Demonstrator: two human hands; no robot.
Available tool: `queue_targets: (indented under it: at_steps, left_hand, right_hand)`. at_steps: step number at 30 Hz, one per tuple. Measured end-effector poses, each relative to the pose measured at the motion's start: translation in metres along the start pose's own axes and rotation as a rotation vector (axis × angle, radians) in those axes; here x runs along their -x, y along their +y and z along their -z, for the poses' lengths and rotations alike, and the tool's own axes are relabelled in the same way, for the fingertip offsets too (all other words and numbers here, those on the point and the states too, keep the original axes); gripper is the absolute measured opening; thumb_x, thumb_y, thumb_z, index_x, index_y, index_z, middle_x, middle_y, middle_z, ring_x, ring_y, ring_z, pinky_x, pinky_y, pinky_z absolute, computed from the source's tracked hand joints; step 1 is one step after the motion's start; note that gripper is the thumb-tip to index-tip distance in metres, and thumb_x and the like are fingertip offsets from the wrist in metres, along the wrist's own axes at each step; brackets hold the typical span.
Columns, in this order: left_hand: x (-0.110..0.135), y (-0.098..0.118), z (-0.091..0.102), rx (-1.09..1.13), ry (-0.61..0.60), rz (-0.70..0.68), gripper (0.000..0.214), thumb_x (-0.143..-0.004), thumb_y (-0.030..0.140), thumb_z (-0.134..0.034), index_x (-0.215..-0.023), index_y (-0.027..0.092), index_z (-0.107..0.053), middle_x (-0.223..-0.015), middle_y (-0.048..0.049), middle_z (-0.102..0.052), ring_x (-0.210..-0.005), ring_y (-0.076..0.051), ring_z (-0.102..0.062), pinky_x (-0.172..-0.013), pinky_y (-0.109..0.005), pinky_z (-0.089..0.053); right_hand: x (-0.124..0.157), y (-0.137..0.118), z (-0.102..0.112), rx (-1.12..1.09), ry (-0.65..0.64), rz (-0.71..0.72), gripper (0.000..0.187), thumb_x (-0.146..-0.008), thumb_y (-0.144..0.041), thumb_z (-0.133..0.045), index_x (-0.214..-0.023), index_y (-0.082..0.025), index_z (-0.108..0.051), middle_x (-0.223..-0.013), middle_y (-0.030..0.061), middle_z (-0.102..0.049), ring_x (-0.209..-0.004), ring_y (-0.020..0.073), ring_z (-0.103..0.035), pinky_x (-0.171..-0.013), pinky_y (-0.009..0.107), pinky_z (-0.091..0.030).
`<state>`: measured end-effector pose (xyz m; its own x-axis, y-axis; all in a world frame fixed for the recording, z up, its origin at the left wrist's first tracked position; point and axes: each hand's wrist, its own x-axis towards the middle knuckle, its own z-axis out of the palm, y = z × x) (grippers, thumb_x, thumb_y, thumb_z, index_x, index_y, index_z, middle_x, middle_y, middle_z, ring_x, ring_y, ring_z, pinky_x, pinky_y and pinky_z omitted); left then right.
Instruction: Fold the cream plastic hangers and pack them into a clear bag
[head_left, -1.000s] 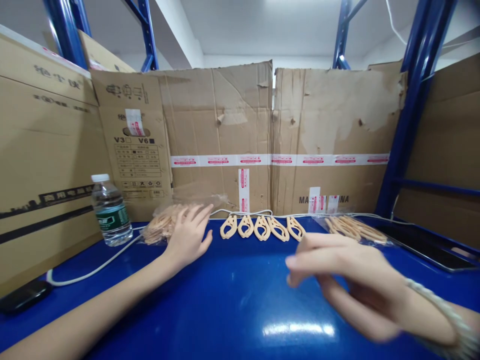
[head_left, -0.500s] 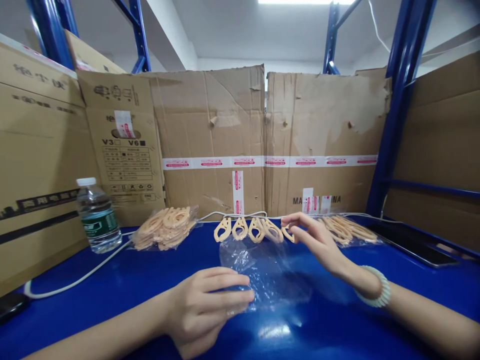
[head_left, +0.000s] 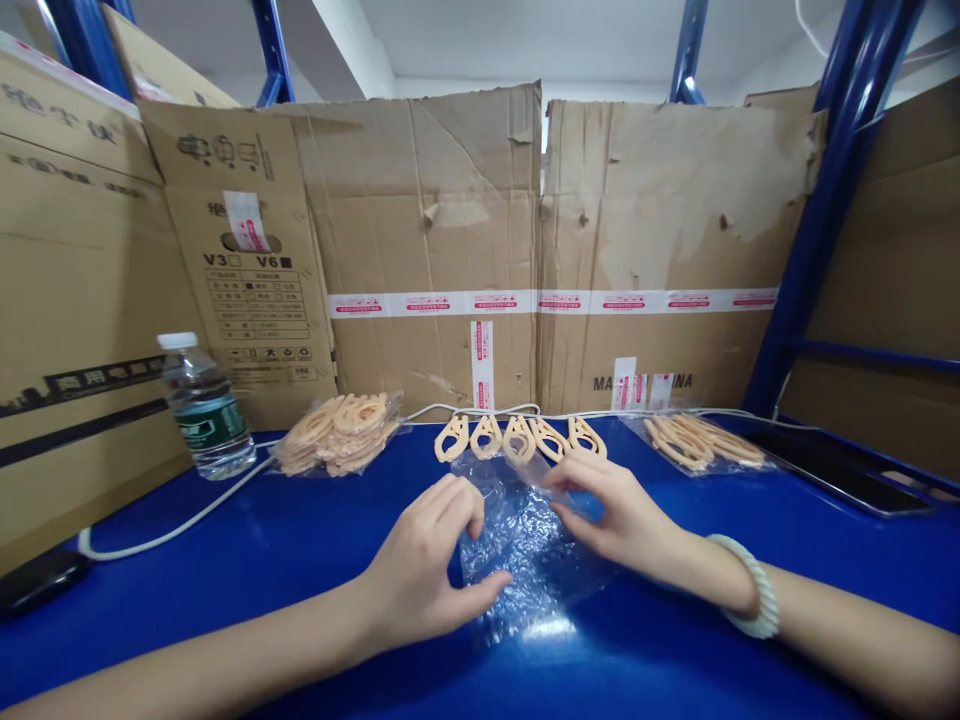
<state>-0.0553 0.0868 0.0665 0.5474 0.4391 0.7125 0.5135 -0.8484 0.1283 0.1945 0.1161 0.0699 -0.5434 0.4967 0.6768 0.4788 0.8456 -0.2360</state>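
Observation:
A clear, crinkled plastic bag (head_left: 525, 545) lies on the blue table (head_left: 300, 560) between my hands. My left hand (head_left: 435, 565) curls round its left edge, thumb and fingers pinching the film. My right hand (head_left: 607, 510), with a pale bead bracelet on the wrist, pinches the bag's top right corner. Just behind the bag, several peach-coloured plastic clips (head_left: 521, 438) lie side by side in a row.
A bagged heap of the same clips (head_left: 337, 432) lies at the left, another bag of clips (head_left: 701, 443) at the right. A water bottle (head_left: 202, 405), a white cable (head_left: 172, 525) and a black phone (head_left: 34, 582) are at the left. Cardboard boxes (head_left: 540, 250) wall the back.
My left hand came back from the left clip bag with a clear bag and laid it mid-table. My right hand drew back from the clip row and took the bag's corner.

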Motion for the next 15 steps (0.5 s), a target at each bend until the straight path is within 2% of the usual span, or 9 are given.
queue_targets:
  at_steps: [2,4,7,11,15]
  left_hand:
    - [0.003,-0.001,-0.007,-0.056,-0.054,0.036,0.03,-0.071,0.024,-0.069,-0.082,0.02,-0.042,-0.081,-0.0027,-0.053,-0.073,-0.019,-0.049,-0.064,-0.034,-0.045]
    - [0.006,-0.002,-0.013,-0.068,-0.087,0.041,0.026,-0.073,0.02,-0.066,-0.085,0.02,-0.042,-0.083,-0.0026,-0.054,-0.075,-0.019,-0.05,-0.066,-0.034,-0.045]
    - [0.01,-0.005,-0.016,-0.035,-0.077,0.011,0.015,-0.08,0.012,-0.057,-0.087,0.019,-0.045,-0.083,-0.0027,-0.057,-0.075,-0.018,-0.053,-0.067,-0.031,-0.045]
    - [0.008,-0.005,-0.011,-0.053,-0.032,-0.145,0.012,-0.089,0.005,-0.048,-0.084,0.017,-0.05,-0.077,-0.0023,-0.061,-0.069,-0.016,-0.055,-0.064,-0.029,-0.045]
    - [0.006,-0.003,-0.004,-0.108,-0.04,-0.334,0.014,-0.093,0.006,-0.047,-0.091,0.014,-0.058,-0.082,-0.0052,-0.069,-0.073,-0.017,-0.06,-0.066,-0.03,-0.047]
  right_hand:
    - [0.001,-0.006,-0.003,0.003,-0.031,0.073,0.009,-0.089,-0.013,-0.053,-0.091,-0.017,-0.061,-0.081,0.0043,-0.061,-0.077,0.0171,-0.055,-0.069,0.03,-0.046]
    - [0.002,-0.013,-0.006,0.016,-0.064,0.132,0.01,-0.093,-0.016,-0.053,-0.093,-0.016,-0.063,-0.081,0.0051,-0.062,-0.075,0.0167,-0.055,-0.067,0.029,-0.046]
    - [0.003,-0.022,-0.007,0.043,-0.089,0.177,0.013,-0.095,-0.02,-0.053,-0.099,-0.015,-0.065,-0.082,0.0064,-0.063,-0.075,0.0173,-0.054,-0.066,0.029,-0.045]
    - [0.005,-0.026,-0.006,0.111,-0.061,0.196,0.02,-0.098,-0.02,-0.048,-0.102,-0.013,-0.067,-0.078,0.0066,-0.062,-0.07,0.0166,-0.052,-0.06,0.028,-0.043]
    - [0.006,-0.028,-0.004,0.243,-0.03,0.245,0.022,-0.098,-0.015,-0.045,-0.099,-0.011,-0.067,-0.073,0.0058,-0.059,-0.065,0.0159,-0.049,-0.055,0.027,-0.039]
